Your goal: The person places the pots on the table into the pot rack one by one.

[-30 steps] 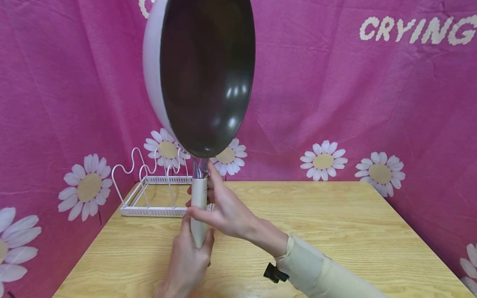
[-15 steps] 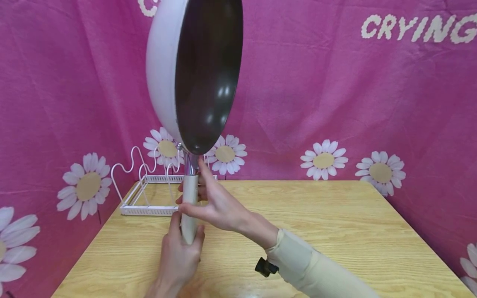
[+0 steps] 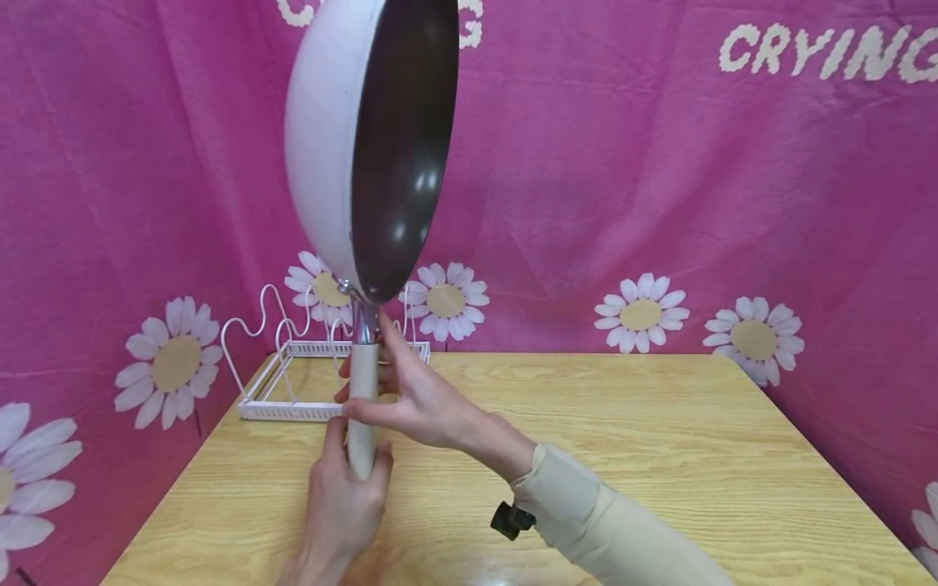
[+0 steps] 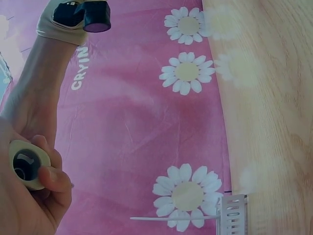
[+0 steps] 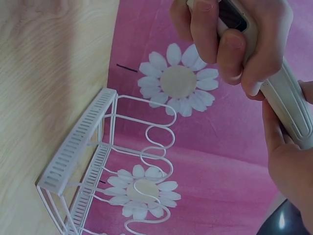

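A wok (image 3: 318, 138), white outside and dark inside, is held upright above the table, its bowl on top and cut off by the frame's upper edge. My left hand (image 3: 340, 500) grips the bottom end of its cream handle (image 3: 363, 378). Higher up, my right hand (image 3: 425, 399) holds the same handle, thumb in front, fingers behind, index finger reaching toward the metal neck. In the left wrist view the hollow handle end (image 4: 27, 165) shows inside my left hand's curled fingers. The right wrist view has both hands around the handle (image 5: 288, 105).
A white wire rack (image 3: 293, 413) with wavy uprights stands at the back left of the wooden table (image 3: 586, 464), partly behind the wok's handle and my hands. Pink cloth (image 3: 557, 187) with daisies hangs around the table. A small black camera (image 3: 510, 519) is strapped at my right wrist.
Both hands have carried the wok a little to the left. It has turned about its handle, so more of the white outside and less of the dark inside shows.
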{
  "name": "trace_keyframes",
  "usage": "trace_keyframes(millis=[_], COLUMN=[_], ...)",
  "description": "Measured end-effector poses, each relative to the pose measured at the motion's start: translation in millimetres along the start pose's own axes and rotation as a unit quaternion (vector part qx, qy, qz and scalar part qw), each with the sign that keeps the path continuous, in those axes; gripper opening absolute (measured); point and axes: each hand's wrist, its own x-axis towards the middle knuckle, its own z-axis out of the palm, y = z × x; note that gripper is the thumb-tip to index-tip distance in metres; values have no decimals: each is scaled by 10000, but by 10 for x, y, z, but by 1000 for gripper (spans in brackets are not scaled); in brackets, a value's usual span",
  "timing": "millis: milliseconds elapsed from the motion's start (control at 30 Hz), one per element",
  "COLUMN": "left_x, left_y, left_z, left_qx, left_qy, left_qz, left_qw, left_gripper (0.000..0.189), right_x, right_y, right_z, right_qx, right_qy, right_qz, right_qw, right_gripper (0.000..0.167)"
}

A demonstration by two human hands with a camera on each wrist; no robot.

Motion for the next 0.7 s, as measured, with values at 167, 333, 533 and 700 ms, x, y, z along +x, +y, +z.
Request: trace_keyframes(millis=[167,333,533,700], left_x=[-16,-21,-39,-60], left_y=[-13,-31,-50,-51], left_z=[-10,-36,-65,-97], left_qx=[119,73,-92,-393], left_qy=[88,84,30,-94], left_qz=[31,-132,-409,-773], left_qw=[9999,9999,9991,9962], left_gripper=[40,42,39,36], right_x=[18,53,77,94], right_y=[16,21,57,126], right_z=[28,61,105,140], right_qx=[-17,24,228,385], right_qy=[-72,-147,-187,-250], right_qz=[4,-20,28,3], right_qw=[10000,9999,9996,9989], right_gripper=[108,108,108,104])
